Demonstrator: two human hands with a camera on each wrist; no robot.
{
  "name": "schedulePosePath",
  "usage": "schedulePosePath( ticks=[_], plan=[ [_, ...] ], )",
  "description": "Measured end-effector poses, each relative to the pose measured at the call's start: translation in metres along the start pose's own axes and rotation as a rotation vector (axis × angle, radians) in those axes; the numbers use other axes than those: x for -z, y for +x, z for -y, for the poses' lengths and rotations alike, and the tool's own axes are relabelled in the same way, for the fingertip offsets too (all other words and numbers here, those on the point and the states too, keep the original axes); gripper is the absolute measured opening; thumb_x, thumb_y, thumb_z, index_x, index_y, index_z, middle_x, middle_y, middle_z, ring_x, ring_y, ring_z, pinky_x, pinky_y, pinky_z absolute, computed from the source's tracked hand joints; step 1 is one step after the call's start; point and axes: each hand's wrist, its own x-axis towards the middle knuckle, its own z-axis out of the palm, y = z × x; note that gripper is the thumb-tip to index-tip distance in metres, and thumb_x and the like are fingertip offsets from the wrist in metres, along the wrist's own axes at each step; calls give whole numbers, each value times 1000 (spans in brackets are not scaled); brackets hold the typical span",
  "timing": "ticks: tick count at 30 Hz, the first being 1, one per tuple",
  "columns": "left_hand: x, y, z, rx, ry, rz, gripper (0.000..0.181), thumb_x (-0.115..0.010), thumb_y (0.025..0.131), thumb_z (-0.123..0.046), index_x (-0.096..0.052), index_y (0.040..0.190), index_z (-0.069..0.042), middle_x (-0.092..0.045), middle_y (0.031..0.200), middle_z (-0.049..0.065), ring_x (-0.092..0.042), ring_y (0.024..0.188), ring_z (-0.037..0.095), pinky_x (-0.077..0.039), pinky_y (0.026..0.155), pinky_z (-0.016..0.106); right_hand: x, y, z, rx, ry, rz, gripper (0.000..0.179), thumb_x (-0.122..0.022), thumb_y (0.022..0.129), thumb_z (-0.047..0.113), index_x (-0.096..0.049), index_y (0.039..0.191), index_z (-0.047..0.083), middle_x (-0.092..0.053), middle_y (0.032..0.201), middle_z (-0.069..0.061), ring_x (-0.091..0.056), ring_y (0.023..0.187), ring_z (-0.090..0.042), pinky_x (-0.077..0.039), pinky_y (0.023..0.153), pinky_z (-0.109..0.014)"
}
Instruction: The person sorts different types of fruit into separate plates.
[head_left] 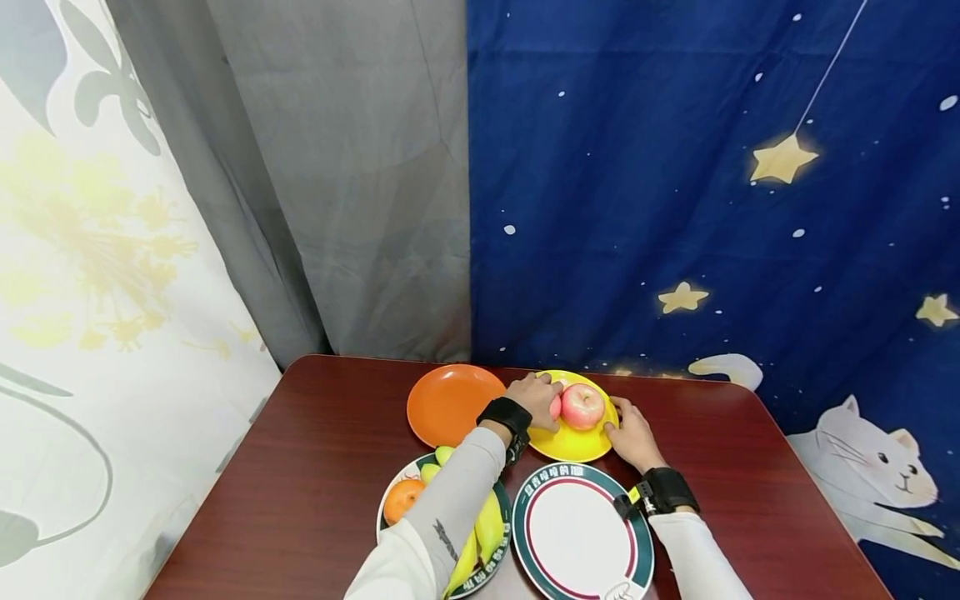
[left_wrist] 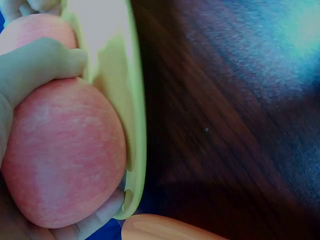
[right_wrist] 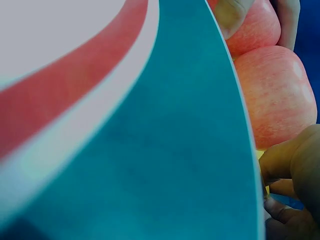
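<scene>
My left hand grips a pinkish-red apple over the left side of a yellow plate; the thumb lies across the top and fingers show beneath. The hand covers most of that apple in the head view. Another apple sits on the plate, right beside the held one. At the plate's right rim, my right hand pinches the edge between thumb and fingers. In the right wrist view, the fingers curl at the yellow edge below the nearer apple, partly hidden by a green-rimmed plate.
An orange plate lies left of the yellow one. Nearer me, a plate holds an orange and bananas, partly under my left forearm. The white plate with a green rim lies beside it, near my right wrist. Curtains hang behind the table.
</scene>
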Motion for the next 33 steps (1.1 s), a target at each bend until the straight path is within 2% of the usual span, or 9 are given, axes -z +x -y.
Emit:
schedulePosePath(
  ticks=[9, 14, 16, 19, 22, 24, 27, 29, 33],
  plan=[
    [5, -6, 8, 30, -11, 0, 94, -82, 81, -67, -46, 160, -31, -54, 154, -1, -52, 138, 23, -45, 116, 53, 0, 1, 2, 32, -5, 11, 61, -56, 101, 3, -34, 155, -15, -50, 143, -40, -57, 125, -50, -51, 107, -58],
    [47, -25, 33, -46, -36, -71, 103, -81, 83, -68, -35, 167, -31, -47, 158, 1, -44, 144, 25, -41, 117, 58, 16, -11, 3, 19, 3, 37, 65, -58, 101, 6, -32, 157, -13, -50, 137, -39, -66, 84, -27, -60, 74, -35],
    [72, -42, 48, -91, -34, -142, 95, -78, 87, -65, -38, 166, -28, -47, 159, 3, -45, 145, 27, -43, 114, 57, 24, -22, 3, 20, 2, 44, 63, -58, 103, 7, -33, 157, -13, -51, 136, -39, -64, 75, -21, -57, 65, -29],
    [107, -85, 69, -162, -35, -288, 79, -74, 93, -58, -50, 159, -22, -52, 155, 7, -50, 141, 29, -48, 108, 52, 33, -42, 0, 56, -26, 52, 57, -60, 104, 8, -41, 153, -13, -59, 134, -36, -66, 80, -21, -56, 68, -29],
    [121, -137, 86, -235, -28, -426, 63, -74, 96, -48, -61, 149, -17, -59, 147, 10, -55, 136, 29, -51, 103, 50, 39, -65, -5, 81, -61, 80, 50, -64, 105, 11, -50, 147, -11, -68, 125, -28, -69, 88, -21, -55, 73, -29],
    [116, -171, 93, -276, -19, -505, 56, -77, 95, -41, -66, 142, -14, -63, 141, 10, -58, 131, 29, -52, 99, 48, 42, -79, -8, 77, -80, 107, 47, -65, 106, 15, -55, 145, -9, -72, 120, -21, -69, 91, -19, -54, 76, -28],
    [93, -217, 99, -308, -11, -559, 49, -79, 93, -37, -69, 136, -15, -66, 134, 7, -62, 122, 25, -54, 91, 43, 42, -98, -11, 56, -73, 156, 47, -66, 106, 20, -57, 144, -7, -73, 116, -12, -67, 90, -15, -54, 76, -27],
    [73, -243, 100, -306, -32, -545, 46, -80, 92, -36, -70, 132, -17, -66, 131, 3, -62, 116, 21, -55, 88, 39, 39, -108, -12, 44, -67, 174, 48, -67, 105, 23, -58, 144, -5, -72, 115, -9, -65, 88, -11, -54, 76, -25],
    [30, -283, 96, -250, -152, -426, 40, -79, 92, -34, -70, 129, -22, -62, 131, -5, -58, 113, 12, -55, 91, 35, 31, -122, -10, 40, -50, 175, 48, -70, 103, 20, -60, 143, -4, -70, 112, -5, -59, 82, -5, -52, 74, -23]
  ],
)
